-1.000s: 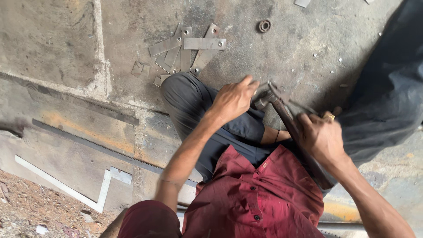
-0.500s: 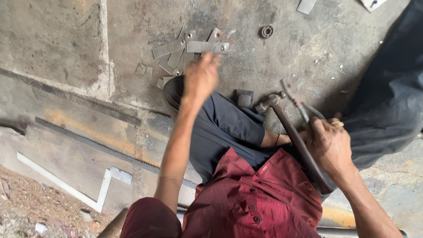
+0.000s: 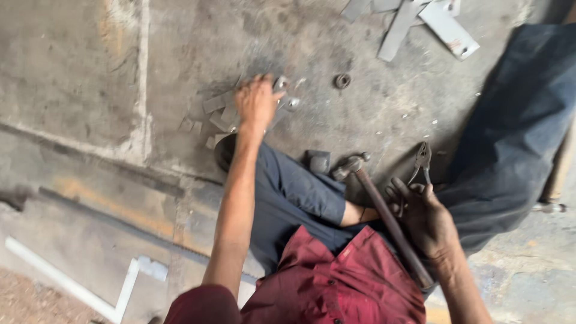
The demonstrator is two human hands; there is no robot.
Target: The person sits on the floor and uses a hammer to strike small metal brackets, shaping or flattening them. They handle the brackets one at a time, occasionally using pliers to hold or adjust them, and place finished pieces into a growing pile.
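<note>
Left hand (image 3: 257, 103) pinches stiff, light, flat grey metal strips (image 3: 219, 111) beyond the round-headed steel hammer (image 3: 384, 213) gripped mid-handle by the right hand (image 3: 423, 216).

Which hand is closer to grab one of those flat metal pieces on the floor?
The left hand. It is stretched out right over the small flat metal pieces on the concrete floor. The right hand sits back near the body, already busy holding a hammer and pliers.

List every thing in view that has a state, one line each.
Left hand: stretched out, on the small flat metal pieces on the floor.
Right hand: closed round the hammer and pliers.
Hammer: held, head forward near the floor.
Pliers: held, tips forward.
Metal ring: lying loose.
</note>
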